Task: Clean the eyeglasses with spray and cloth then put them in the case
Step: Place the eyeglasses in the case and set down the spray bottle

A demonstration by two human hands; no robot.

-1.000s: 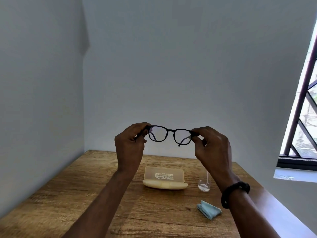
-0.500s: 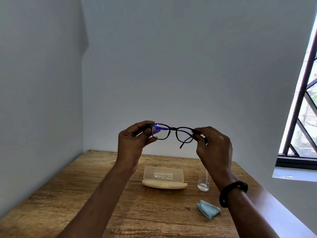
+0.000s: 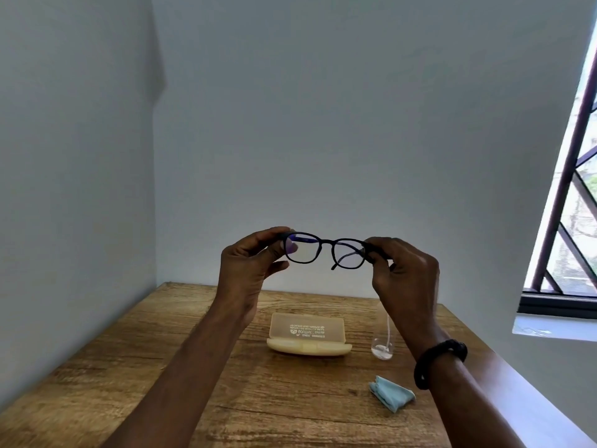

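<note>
Dark-framed eyeglasses [image 3: 326, 250] are held up in the air above the wooden table [image 3: 129, 367], lenses facing me. My left hand [image 3: 248, 270] pinches the frame's left end. My right hand [image 3: 403, 273] pinches the right end. Below them an open cream-coloured case [image 3: 308, 334] lies on the table, its lid raised. A small clear spray bottle [image 3: 382, 341] stands right of the case, partly hidden behind my right forearm. A crumpled light-blue cloth [image 3: 391, 396] lies in front of the bottle.
White walls close in the table at the back and left. A barred window [image 3: 568, 205] with a sill is on the right. The table's right edge runs near my right forearm, which wears a black wristband [image 3: 439, 360].
Both hands have tilted the glasses a little, and a purple glare now shows on the left lens. The hands have drifted slightly lower.
</note>
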